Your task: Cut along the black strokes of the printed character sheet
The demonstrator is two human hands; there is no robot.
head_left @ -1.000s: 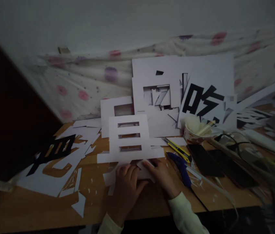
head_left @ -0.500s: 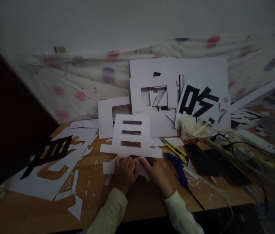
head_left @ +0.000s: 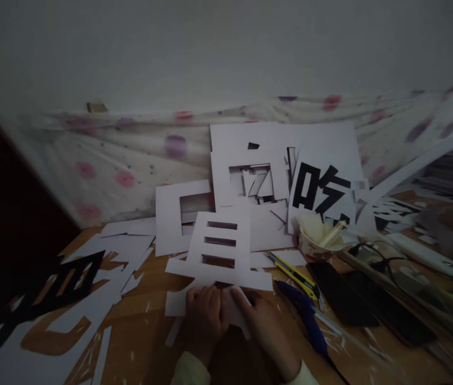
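A white card cutout of a character (head_left: 243,243), with three horizontal slots, leans upright in front of me. My left hand (head_left: 204,316) is closed on its lower part, fingers curled over the card. Beside it, my right hand (head_left: 264,327) grips the same cutout, thumb on top and fingers behind. The two hands almost touch, and the card between them is partly hidden. A yellow utility knife (head_left: 295,277) and a blue glue gun (head_left: 304,315) lie just right of my right hand.
White card sheets with cut-out shapes (head_left: 246,133) lean against the flower-patterned cloth (head_left: 146,147). A black character cutout (head_left: 55,291) lies on scraps at left. To the right are a paper cup (head_left: 318,247), two dark phones (head_left: 342,294) and tangled cables (head_left: 386,264).
The camera view has tilted up, so the whole scene sits lower in the picture. Both hands keep their hold on the cutout, which leans slightly differently.
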